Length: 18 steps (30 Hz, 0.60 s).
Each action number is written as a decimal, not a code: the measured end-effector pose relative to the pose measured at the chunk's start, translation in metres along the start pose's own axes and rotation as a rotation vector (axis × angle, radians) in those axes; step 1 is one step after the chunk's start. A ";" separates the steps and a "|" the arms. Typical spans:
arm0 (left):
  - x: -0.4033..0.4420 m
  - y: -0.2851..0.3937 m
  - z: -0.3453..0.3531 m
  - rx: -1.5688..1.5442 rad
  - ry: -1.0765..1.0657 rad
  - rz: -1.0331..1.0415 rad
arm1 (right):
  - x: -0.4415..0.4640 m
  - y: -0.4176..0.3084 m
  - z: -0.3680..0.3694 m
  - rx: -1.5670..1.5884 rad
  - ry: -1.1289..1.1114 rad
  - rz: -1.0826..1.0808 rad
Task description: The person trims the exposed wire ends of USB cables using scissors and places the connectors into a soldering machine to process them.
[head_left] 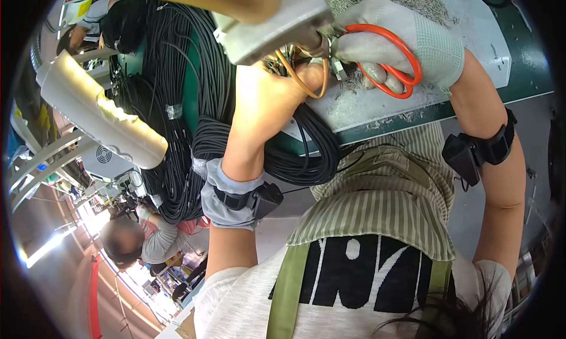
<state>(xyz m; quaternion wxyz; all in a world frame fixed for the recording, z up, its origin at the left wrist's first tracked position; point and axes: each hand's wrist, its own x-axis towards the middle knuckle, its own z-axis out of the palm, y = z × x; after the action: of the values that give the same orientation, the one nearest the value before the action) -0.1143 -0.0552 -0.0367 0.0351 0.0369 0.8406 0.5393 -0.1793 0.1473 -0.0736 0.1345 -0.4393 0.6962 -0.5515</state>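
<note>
My right hand (383, 32), in a pale knitted glove with bare fingertips showing, is closed on red-handled scissors (418, 68), its fingers through the loops. Their blades are mostly hidden near the grey head of a fixture (289, 23). Bare and curled, my left hand (271, 94) reaches in beneath that head, and an orange-brown loop (323, 82) passes by its thumb. Its other fingertips are hidden, so what they pinch does not show. Both hands are over a whitish tray (365, 106) strewn with small metal pieces (430, 12).
Thick bundles of black cable (206, 62) lie left of my hands, and a coil (318, 144) hangs over the front edge of the green table (483, 101). A lit lamp (100, 109) stands at left. A co-worker in grey sleeves (162, 242) is farther off; another person is upper left.
</note>
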 end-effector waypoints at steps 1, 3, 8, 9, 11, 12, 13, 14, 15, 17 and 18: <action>-0.001 -0.001 0.000 0.001 -0.001 0.001 | -0.002 -0.006 0.003 0.305 0.033 0.277; 0.000 -0.004 0.000 0.023 0.000 -0.005 | 0.005 -0.017 -0.001 0.304 0.011 0.368; 0.001 -0.001 0.001 -0.042 0.020 -0.112 | 0.019 -0.003 -0.011 -0.262 -0.056 -0.157; 0.001 0.000 0.000 -0.041 0.021 -0.112 | 0.020 0.000 -0.011 -0.537 -0.060 -0.514; 0.007 -0.003 -0.002 -0.070 -0.028 -0.138 | 0.020 -0.008 -0.007 -0.269 -0.032 -0.179; 0.008 -0.002 -0.003 -0.085 -0.053 -0.145 | 0.018 -0.019 -0.004 -0.007 -0.001 0.153; 0.009 -0.005 -0.005 -0.084 -0.052 -0.140 | 0.017 -0.025 -0.003 0.257 0.031 0.483; 0.009 -0.010 -0.008 -0.191 -0.099 -0.164 | 0.015 -0.026 -0.003 0.253 0.034 0.481; 0.009 -0.017 -0.011 -0.297 -0.146 -0.185 | 0.014 -0.027 -0.002 0.285 0.043 0.496; 0.011 -0.026 -0.014 -0.397 -0.188 -0.200 | 0.016 -0.020 0.001 0.354 0.055 0.522; 0.009 -0.028 -0.013 -0.544 -0.187 -0.223 | 0.015 -0.017 0.005 0.350 0.057 0.517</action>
<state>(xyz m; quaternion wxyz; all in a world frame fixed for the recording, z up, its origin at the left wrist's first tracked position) -0.1256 -0.0772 -0.0565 0.1800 -0.0168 0.6573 0.7316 -0.1769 0.1327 -0.0557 0.3245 -0.2023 0.6828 -0.6226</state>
